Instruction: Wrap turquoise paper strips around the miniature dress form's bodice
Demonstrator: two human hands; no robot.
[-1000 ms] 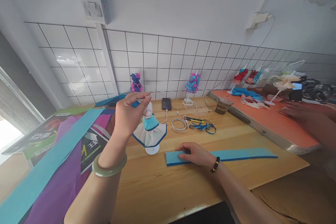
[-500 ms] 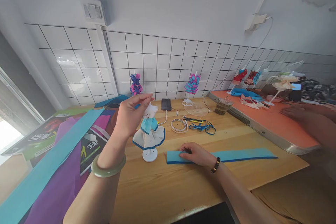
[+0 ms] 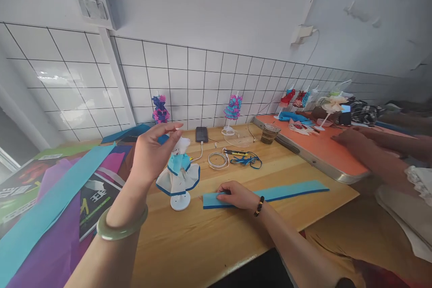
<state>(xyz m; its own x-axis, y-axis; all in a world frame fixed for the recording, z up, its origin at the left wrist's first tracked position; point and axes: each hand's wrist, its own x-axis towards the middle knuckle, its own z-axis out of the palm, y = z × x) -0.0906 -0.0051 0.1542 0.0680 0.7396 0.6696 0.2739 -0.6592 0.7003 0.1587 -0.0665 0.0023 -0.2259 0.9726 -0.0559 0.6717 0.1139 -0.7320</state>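
Observation:
My left hand (image 3: 151, 152) is raised over a small doll-dress stand (image 3: 178, 175), thumb and fingertips pinched on its white top. The dress is white with a blue hem and a turquoise bodice, and stands on a round white base on the wooden table (image 3: 202, 243). My right hand (image 3: 236, 194) lies on the left end of a long turquoise paper strip (image 3: 286, 190), fingers curled and pressing it flat against the table.
Turquoise and purple paper sheets (image 3: 43, 216) over magazines cover the left. Behind are two ruffled dress models (image 3: 160, 110), a phone (image 3: 201, 134), a white cable coil (image 3: 216, 160), blue ribbon (image 3: 248, 160) and a cup (image 3: 270, 133). Another person's hands (image 3: 351, 137) rest on an orange board (image 3: 324, 150) to the right.
The dress stand has turned under my left hand's pinch, showing a different side. My view has swung to the right. My right hand stays on the strip.

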